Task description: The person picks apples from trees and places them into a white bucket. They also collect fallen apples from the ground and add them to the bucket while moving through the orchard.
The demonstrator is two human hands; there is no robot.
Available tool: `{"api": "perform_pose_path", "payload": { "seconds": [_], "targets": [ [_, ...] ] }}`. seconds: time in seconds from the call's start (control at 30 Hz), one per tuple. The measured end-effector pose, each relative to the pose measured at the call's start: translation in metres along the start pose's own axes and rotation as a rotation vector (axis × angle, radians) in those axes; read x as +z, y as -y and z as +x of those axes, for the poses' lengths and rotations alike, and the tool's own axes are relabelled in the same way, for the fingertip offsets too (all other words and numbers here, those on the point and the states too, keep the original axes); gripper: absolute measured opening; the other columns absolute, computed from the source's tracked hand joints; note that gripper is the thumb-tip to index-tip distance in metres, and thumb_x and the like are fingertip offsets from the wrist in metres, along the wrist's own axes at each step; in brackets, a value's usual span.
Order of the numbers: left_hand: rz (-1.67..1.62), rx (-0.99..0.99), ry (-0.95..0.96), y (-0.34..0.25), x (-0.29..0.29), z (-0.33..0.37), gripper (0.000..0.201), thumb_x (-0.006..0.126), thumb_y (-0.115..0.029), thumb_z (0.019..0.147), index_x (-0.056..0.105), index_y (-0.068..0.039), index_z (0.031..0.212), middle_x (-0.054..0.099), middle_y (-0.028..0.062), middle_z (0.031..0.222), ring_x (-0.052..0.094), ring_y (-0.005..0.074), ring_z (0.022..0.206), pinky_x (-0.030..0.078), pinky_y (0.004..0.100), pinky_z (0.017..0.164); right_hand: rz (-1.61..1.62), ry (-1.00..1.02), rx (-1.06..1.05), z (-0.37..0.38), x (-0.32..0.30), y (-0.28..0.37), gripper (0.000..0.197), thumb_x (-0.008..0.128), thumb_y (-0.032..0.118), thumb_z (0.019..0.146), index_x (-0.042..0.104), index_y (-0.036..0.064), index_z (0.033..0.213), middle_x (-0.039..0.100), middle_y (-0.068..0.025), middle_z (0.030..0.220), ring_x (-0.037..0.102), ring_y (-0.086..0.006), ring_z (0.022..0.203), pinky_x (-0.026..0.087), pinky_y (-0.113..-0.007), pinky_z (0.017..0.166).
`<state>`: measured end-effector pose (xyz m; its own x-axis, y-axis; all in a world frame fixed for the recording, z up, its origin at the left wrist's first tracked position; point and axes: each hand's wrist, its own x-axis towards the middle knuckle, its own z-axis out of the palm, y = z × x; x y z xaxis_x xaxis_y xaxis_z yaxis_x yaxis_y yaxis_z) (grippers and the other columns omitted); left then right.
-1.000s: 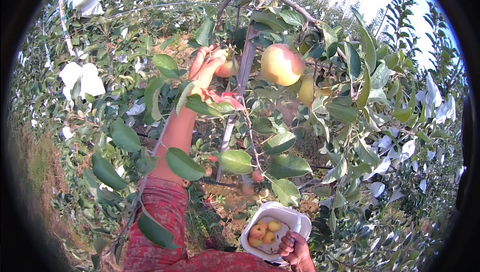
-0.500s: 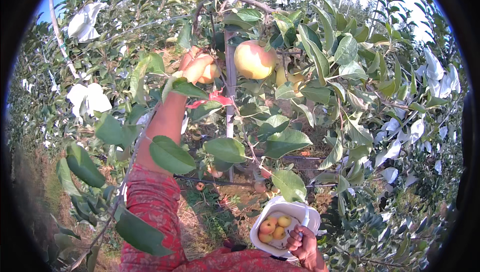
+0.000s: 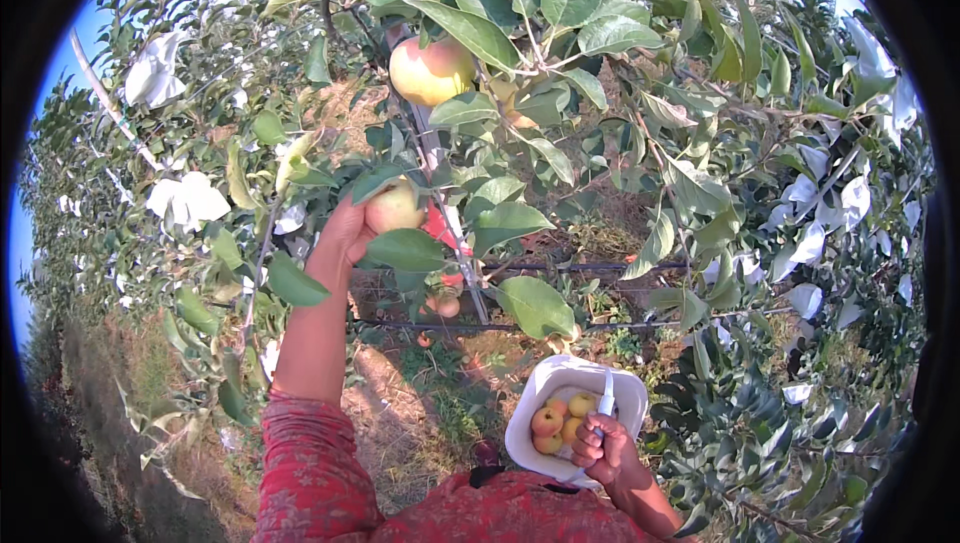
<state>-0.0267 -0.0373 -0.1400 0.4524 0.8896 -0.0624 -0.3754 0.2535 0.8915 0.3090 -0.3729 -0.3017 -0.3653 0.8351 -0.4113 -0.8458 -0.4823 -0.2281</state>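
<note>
My left hand point(image 3: 346, 229) is closed round a pale yellow-pink apple point(image 3: 396, 205) among the leaves at centre left. The fingers are partly hidden behind the fruit, and a leaf covers its upper edge; whether its stem is still attached I cannot tell. Low on the right, my right hand point(image 3: 606, 449) grips the handle point(image 3: 607, 391) of a white bucket point(image 3: 630, 383). Several yellow-red apples point(image 3: 548, 421) lie inside the bucket. A larger red-yellow apple point(image 3: 432, 71) hangs above my left hand, beside a post.
Leafy branches point(image 3: 538, 305) cross in front of me. Dark horizontal lines point(image 3: 450, 327) run low behind them. White paper or cloth pieces point(image 3: 188, 199) hang on foliage at both sides. More apples point(image 3: 447, 305) show lower down, behind leaves. Dry grass and soil point(image 3: 385, 393) lie below.
My left hand has come down with the apple, away from the branch near the post. The view has tilted lower, and my right hand still grips the bucket handle.
</note>
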Motion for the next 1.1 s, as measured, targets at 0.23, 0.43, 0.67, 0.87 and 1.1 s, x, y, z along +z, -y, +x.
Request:
{"api": "perform_pose_path", "payload": {
  "seconds": [0.23, 0.43, 0.67, 0.87, 1.1],
  "targets": [
    [1.004, -0.248, 0.547, 0.302, 0.101, -0.084, 0.045, 0.067, -0.027, 0.07, 0.058, -0.006, 0.109, 0.064, 0.0156, 0.1, 0.061, 0.029, 0.099, 0.049, 0.0413, 0.081, -0.068, -0.067, 0.09, 0.015, 0.012, -0.003, 0.02, 0.052, 0.023, 0.092, 0.047, 0.0125, 0.076, 0.036, 0.003, 0.056, 0.029, -0.0087, 0.042, 0.025, -0.026, 0.041],
    [1.683, -0.026, 0.512, 0.426, 0.116, -0.083, 0.022, 0.06, -0.022, 0.075, 0.07, -0.005, 0.083, 0.067, 0.0158, 0.08, 0.066, 0.0314, 0.076, 0.052, 0.0418, 0.066, -0.137, -0.155, 0.115, 0.008, 0.03, -0.011, 0.021, 0.05, 0.022, 0.093, 0.048, 0.0105, 0.075, 0.033, 0.0036, 0.055, 0.029, -0.0078, 0.043, 0.026, -0.024, 0.042],
    [1.624, 0.124, 0.391, 0.423, 0.088, -0.061, 0.027, 0.063, -0.022, 0.073, 0.07, -0.005, 0.091, 0.067, 0.0172, 0.089, 0.065, 0.0342, 0.088, 0.052, 0.0422, 0.075, -0.131, -0.094, 0.14, 0.003, 0.034, -0.018, 0.019, 0.051, 0.022, 0.092, 0.047, 0.0112, 0.076, 0.035, 0.0033, 0.055, 0.029, -0.0078, 0.042, 0.025, -0.024, 0.042],
    [1.204, 0.028, 0.597, 0.283, 0.068, -0.052, 0.02, 0.061, -0.022, 0.08, 0.069, -0.007, 0.09, 0.067, 0.014, 0.09, 0.065, 0.0304, 0.087, 0.05, 0.0406, 0.08, -0.126, -0.16, 0.093, 0.004, 0.037, -0.024, 0.023, 0.051, 0.021, 0.093, 0.046, 0.0115, 0.073, 0.036, 0.0025, 0.057, 0.031, -0.0085, 0.043, 0.025, -0.024, 0.042],
    [0.21, 0.467, -0.481, 0.106, -0.091, 0.107, 0.022, 0.056, -0.013, 0.091, 0.057, -0.005, 0.111, 0.062, 0.003, 0.096, 0.058, 0.0107, 0.084, 0.047, 0.0266, 0.072, -0.032, -0.186, 0.013, 0.004, 0.029, -0.031, 0.021, 0.053, 0.023, 0.092, 0.048, 0.0125, 0.074, 0.036, 0.0033, 0.055, 0.031, -0.009, 0.042, 0.026, -0.025, 0.041]
  ]
}}
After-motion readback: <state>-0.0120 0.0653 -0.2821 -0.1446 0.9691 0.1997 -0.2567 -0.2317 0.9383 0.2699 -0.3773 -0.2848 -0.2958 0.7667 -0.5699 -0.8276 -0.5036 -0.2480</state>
